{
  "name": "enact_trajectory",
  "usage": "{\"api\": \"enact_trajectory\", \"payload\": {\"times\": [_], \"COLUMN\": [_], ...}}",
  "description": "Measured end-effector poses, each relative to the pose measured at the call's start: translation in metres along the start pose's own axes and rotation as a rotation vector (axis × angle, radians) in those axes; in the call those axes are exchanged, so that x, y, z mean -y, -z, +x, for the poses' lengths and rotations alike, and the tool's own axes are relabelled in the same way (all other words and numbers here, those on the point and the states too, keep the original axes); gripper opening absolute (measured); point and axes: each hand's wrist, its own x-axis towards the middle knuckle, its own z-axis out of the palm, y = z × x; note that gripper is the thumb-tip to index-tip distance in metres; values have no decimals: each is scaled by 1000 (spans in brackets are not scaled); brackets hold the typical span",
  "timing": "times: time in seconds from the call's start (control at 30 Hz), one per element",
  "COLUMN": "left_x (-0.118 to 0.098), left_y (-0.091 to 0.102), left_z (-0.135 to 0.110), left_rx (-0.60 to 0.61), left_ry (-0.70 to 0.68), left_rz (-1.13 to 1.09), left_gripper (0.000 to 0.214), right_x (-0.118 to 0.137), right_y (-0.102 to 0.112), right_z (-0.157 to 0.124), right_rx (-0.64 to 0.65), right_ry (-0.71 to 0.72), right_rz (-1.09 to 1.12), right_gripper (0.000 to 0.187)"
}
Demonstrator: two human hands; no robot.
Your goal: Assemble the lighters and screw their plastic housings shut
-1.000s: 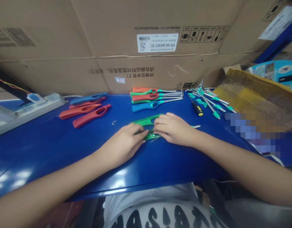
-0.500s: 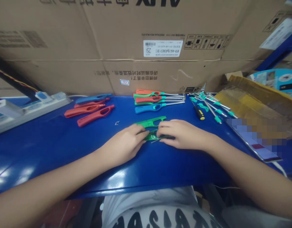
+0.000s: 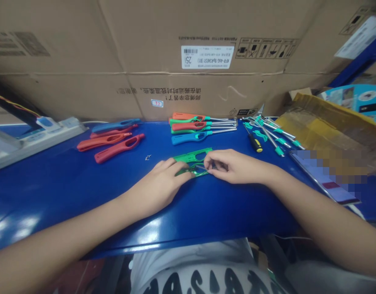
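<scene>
My left hand [image 3: 167,181] presses its thumb and fingers on the left end of a green lighter shell half [image 3: 201,173], which lies hollow side up on the table with small parts inside. At that shell's right end, the fingertips of my right hand [image 3: 233,166] are pinched together. A thin greyish piece shows beside them, but my fingers hide what they hold. A second green shell half [image 3: 188,157] lies just behind, its finger loop near my right fingers.
Assembled lighters [image 3: 189,139] in several colours lie at the back middle, red and blue handles [image 3: 117,149] to their left. Metal tubes with teal parts [image 3: 269,132], a screwdriver [image 3: 255,143] and a phone [image 3: 325,179] are right. A power strip [image 3: 53,136] stands left; cardboard [image 3: 145,41] walls the back.
My right hand has drawn slightly up from the lower shell half, its fingers now more curled, baring more of the shell's right end. My left hand stays on the shell.
</scene>
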Motion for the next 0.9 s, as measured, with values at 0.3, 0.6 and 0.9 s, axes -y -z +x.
{"api": "enact_trajectory", "payload": {"times": [0.3, 0.6, 0.9], "left_x": [-2, -3, 2], "left_y": [3, -1, -8], "left_z": [1, 3, 3], "left_rx": [21, -63, -149], "left_ry": [-2, 70, -22], "left_rz": [49, -140, -146], "left_gripper": [36, 25, 34], "right_x": [-4, -3, -4], "right_y": [-2, -11, -23], "right_z": [1, 3, 9], "right_rx": [-14, -151, -222], "right_ry": [91, 47, -12], "right_rz": [-64, -187, -282], "right_gripper": [12, 17, 14]}}
